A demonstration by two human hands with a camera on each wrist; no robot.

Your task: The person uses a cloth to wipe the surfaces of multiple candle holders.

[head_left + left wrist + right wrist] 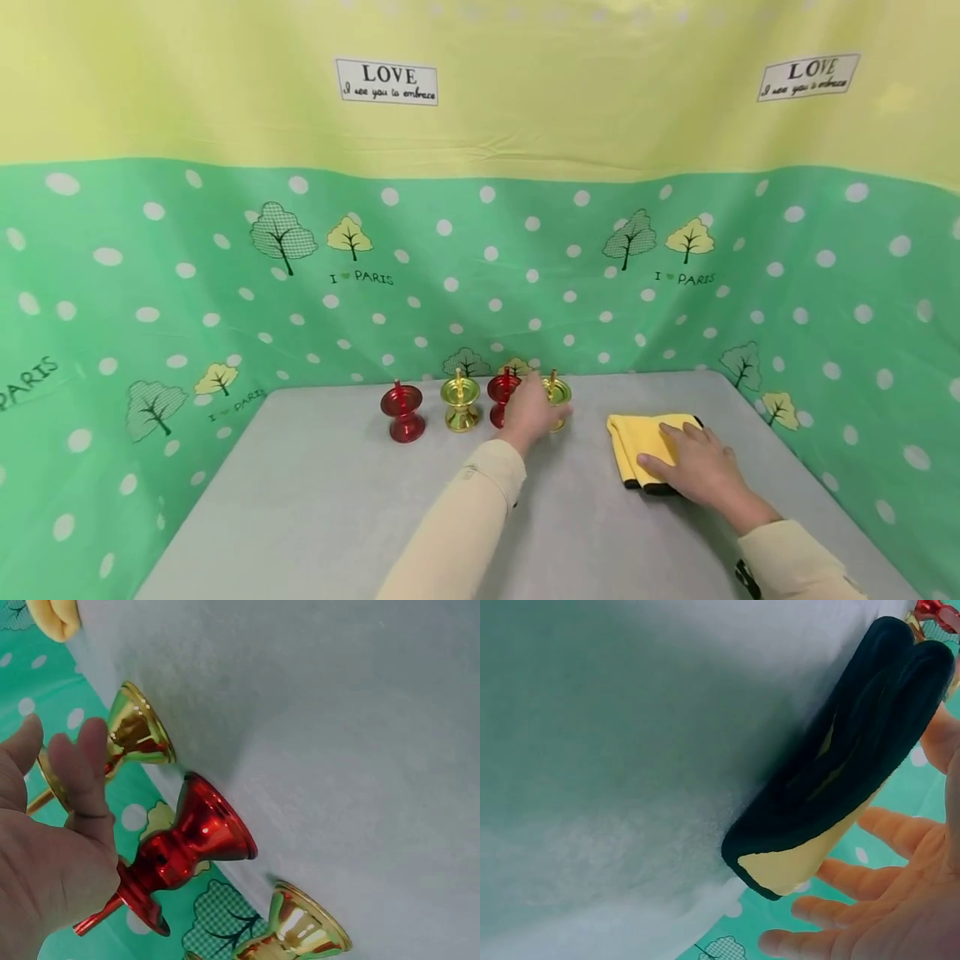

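Note:
Candle holders stand in a row at the back of the table: a red one (pixel 406 427), a gold one (pixel 461 415), another red one (pixel 501 414) and a gold one (pixel 557 393) on the right, each with a thin upright stick in its dish. My left hand (pixel 529 414) reaches across the second red holder (pixel 210 832) toward the right-hand gold holder (pixel 139 731), its thumb and fingers apart near that dish. My right hand (pixel 701 463), fingers spread, lies over a folded yellow cloth (pixel 637 437) with dark edging (pixel 840 772).
The grey tabletop (pixel 322 508) runs back to a green and yellow printed curtain (pixel 487 225), which hangs behind it and along both sides. Beige sleeves (pixel 457 525) cover both forearms.

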